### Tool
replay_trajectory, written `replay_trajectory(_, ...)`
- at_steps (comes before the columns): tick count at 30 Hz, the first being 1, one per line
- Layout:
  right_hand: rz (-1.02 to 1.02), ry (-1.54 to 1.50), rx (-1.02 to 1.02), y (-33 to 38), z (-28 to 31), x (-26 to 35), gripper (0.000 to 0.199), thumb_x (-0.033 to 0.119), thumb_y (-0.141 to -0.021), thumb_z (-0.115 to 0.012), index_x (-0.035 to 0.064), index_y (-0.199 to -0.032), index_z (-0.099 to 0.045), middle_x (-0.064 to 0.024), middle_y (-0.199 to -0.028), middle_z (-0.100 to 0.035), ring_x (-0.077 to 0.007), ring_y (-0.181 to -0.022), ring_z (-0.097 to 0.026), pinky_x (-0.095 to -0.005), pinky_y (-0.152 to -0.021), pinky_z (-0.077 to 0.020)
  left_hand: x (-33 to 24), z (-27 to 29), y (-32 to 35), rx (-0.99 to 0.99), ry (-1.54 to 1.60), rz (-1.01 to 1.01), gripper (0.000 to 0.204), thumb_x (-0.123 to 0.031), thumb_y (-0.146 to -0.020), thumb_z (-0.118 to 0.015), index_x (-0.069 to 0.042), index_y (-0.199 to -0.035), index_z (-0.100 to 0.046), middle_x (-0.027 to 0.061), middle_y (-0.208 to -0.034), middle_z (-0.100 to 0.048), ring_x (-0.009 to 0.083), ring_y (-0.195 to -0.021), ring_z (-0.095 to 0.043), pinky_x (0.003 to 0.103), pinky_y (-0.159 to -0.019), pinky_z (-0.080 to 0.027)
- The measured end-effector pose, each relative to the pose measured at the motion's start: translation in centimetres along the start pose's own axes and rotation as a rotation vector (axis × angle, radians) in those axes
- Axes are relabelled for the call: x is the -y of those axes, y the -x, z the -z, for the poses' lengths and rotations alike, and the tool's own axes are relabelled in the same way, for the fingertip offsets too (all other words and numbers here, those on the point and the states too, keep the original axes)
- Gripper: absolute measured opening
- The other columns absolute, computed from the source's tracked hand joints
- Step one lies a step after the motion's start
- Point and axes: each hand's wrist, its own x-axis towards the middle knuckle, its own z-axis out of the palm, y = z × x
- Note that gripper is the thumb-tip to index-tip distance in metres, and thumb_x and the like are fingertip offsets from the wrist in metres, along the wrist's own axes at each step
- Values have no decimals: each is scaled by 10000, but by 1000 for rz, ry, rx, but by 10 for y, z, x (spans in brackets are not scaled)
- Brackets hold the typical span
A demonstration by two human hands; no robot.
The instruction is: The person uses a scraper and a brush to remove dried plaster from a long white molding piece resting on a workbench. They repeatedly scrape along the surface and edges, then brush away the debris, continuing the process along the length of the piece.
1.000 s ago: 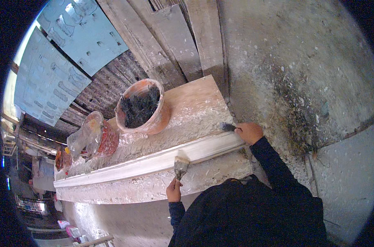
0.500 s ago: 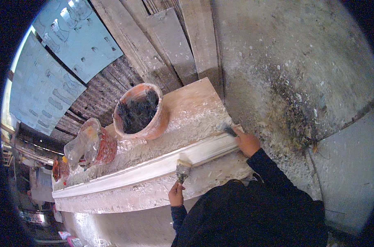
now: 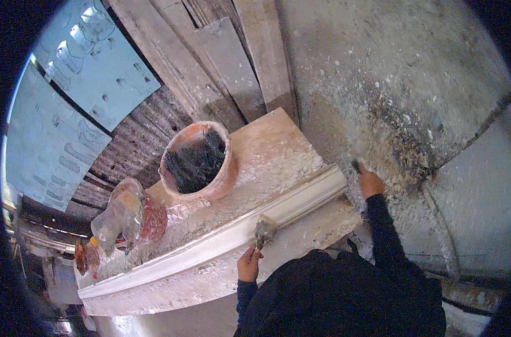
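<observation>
A long white plaster moulding (image 3: 221, 240) lies along a plaster-caked board (image 3: 278, 149). In my left hand (image 3: 248, 265) is the handle of a messy flat paintbrush (image 3: 265, 229), its bristle end against the moulding's front side. My right hand (image 3: 371, 183) is at the moulding's right end, closed on a dark, grey-smeared tuft (image 3: 355, 166); blur hides whether it is loose fibres or a brush. Behind the moulding stands a round clay-coloured tub (image 3: 226, 168) filled with black fibres (image 3: 196, 163).
Left of the tub are a reddish bucket (image 3: 154, 219) and a clear plastic bottle (image 3: 110, 227) with a yellow cap. Wooden planks (image 3: 210, 67) lean at the back, beside blue panels (image 3: 109, 56). A stained grey wall (image 3: 390, 50) rises on the right.
My right hand with the dark tuft has moved right, past the moulding's end. My left hand and paintbrush appear slightly further right. The whole view has shifted a little.
</observation>
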Motion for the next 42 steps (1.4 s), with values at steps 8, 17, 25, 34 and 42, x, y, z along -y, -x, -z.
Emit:
replay_trajectory(8,21,-419,-321,71,19,4,469,302,-886,-450,279,-1343,-343,-194,-713,-592,-363,-622,-570,-449,-564,-450,-79,-67,-81,266,-70,-335,399,-283,-896,-450,-19,-1189,-505,176,-878,-628,265,-802,-611,331,-759,-458)
replay_trajectory(17,-4,-462,-78,114,23,0,461,292,-881,-474,232,-1328,-377,-170,-1149,-551,-335,-984,-567,-376,-794,-456,-126,-188,-164,183,-593,-583,409,-305,-891,-404,-160,-1273,-418,205,-907,-608,377,-785,-595,481,-681,-473)
replay_trajectory(25,2,-476,-52,112,42,-33,465,243,-875,-476,222,-1329,-378,-190,-1057,-590,-341,-925,-584,-380,-786,-460,-78,-25,-119,93,-773,-351,309,-335,-851,-481,-198,-1110,-581,183,-837,-629,363,-749,-608,468,-656,-477)
replay_trajectory(34,281,-625,-212,65,31,-24,468,115,-831,-503,117,-1289,-405,-179,-1079,-574,-301,-973,-567,-349,-804,-446,-84,68,-27,-147,-494,-150,336,-180,-809,-540,-68,-1124,-578,167,-826,-654,250,-710,-641,354,-636,-496)
replay_trajectory(42,245,-954,35,57,36,-13,441,88,-776,-603,87,-1162,-388,-97,-988,-546,-238,-919,-542,-350,-787,-442,-117,-100,-74,260,574,-62,383,-159,-832,-573,-45,-1192,-514,75,-845,-659,44,-454,-433,176,-412,-352)
